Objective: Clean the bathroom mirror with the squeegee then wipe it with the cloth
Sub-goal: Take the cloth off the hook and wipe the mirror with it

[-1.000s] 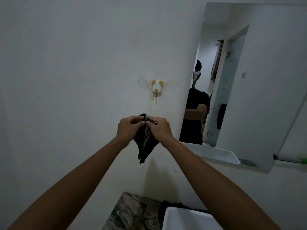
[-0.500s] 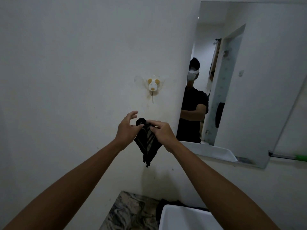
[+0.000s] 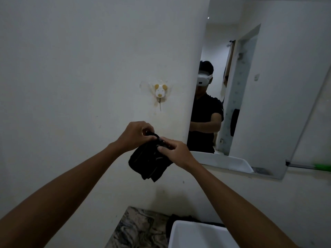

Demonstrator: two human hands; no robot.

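A dark striped cloth [image 3: 149,161] hangs bunched in front of the white wall, held between both hands. My left hand [image 3: 135,136] pinches its top edge from the left. My right hand [image 3: 176,153] grips the same top edge from the right, fingers curled into the fabric. The bathroom mirror [image 3: 279,72] hangs on the wall to the right of the hands and reflects a person in a dark shirt. A green-handled tool [image 3: 322,167], perhaps the squeegee, shows at the right edge; I cannot tell for sure.
A small animal-shaped wall hook [image 3: 160,91] sticks to the wall above the hands. Below are a white sink [image 3: 193,235] and a marbled counter [image 3: 138,230], with something dark lying behind the sink.
My left hand, which had let go half a second ago, pinches the cloth again. The cloth is now bunched wider instead of hanging in a narrow point.
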